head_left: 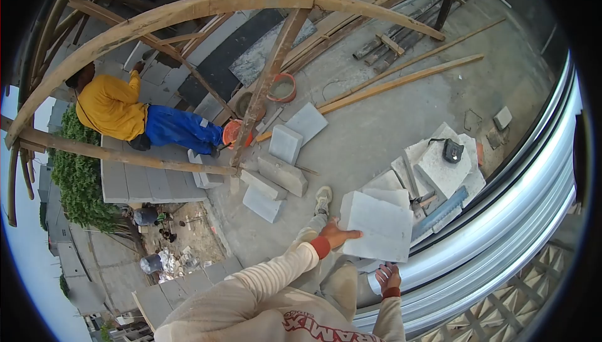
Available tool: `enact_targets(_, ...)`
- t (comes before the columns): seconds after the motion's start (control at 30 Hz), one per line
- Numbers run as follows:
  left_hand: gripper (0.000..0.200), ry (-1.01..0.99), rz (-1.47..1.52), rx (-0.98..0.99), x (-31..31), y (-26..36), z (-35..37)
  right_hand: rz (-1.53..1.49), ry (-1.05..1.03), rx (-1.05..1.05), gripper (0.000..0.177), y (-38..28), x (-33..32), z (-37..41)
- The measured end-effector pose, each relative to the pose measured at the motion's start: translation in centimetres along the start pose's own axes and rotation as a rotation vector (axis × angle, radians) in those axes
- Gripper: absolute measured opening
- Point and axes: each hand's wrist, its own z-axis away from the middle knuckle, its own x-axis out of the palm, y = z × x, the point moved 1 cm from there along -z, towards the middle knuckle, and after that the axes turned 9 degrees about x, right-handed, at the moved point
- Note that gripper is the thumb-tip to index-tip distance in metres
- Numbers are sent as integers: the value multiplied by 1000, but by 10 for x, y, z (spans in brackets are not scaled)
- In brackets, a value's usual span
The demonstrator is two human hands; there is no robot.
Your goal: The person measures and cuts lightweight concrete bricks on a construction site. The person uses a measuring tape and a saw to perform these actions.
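A pale grey lightweight concrete block (379, 226) lies over other blocks in front of me in the head view. My left hand (340, 234) is closed on its left edge, the thumb lying over the top face. Just below the block's near edge is my right hand (389, 277), its fingers curled. Whether it grips the edge or some small thing is too small to tell. Right of the block lies a handsaw (442, 210) with a bluish blade. A black tape measure (453, 150) rests on a white slab (444, 168) behind it.
Several loose blocks (282, 174) and orange buckets (282, 88) stand on the concrete floor. A curved wooden frame (213, 6) crosses the upper left. Beyond it a co-worker in a yellow top (111, 105) works near a wall. Shiny metal sheets (501, 223) run along my right.
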Motion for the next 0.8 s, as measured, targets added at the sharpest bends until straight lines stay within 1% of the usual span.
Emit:
enact_targets(0.07, 139, 80, 85, -108, -21, -6, 27, 38, -28, 3, 66, -1, 9, 4)
enact_targets(0.17, 122, 149, 400, -166, -38, -68, 34, 158, -15, 12, 66, -10, 28, 9)
enact_targets(0.27, 100, 153, 746, -286, -88, -60, 84, 301, 2, -8, 59, -14, 35, 6)
enact_targets(0.37, 83, 299, 915, -364, -124, -81, 110, 463, 49, -7, 46, -20, 43, 2)
enact_targets(0.4, 76, 372, 993, -394, -139, -79, 119, 477, 56, -6, 42, -21, 44, 4)
enact_targets(0.47, 77, 469, 1124, -403, -164, -101, 121, 549, 78, 1, 34, -23, 48, -2)
enact_targets(0.5, 77, 512, 1189, -409, -174, -115, 117, 600, 95, -43, 33, -22, 50, -2)
enact_targets(0.53, 79, 601, 1206, -475, -182, -137, 106, 644, 104, -58, 34, -25, 44, -17)
enact_targets(0.57, 87, 686, 1218, -502, -187, -169, 90, 689, 114, -74, 34, -28, 37, -33)
enact_targets(0.6, 96, 769, 1228, -531, -190, -207, 71, 722, 131, -80, 34, -28, 45, -31)
enact_targets(0.63, 105, 851, 1235, -563, -200, -232, 60, 745, 136, -77, 34, -27, 59, -27)
enact_targets(0.67, 118, 882, 1288, -618, -217, -240, 61, 769, 139, -65, 34, -23, 72, -22)
enact_targets(0.73, 118, 984, 1403, -629, -230, -307, 30, 814, 140, -50, 33, -11, 100, -11)
enact_targets(0.8, 116, 1081, 1478, -698, -237, -383, -5, 846, 139, -27, 33, 5, 128, 0)
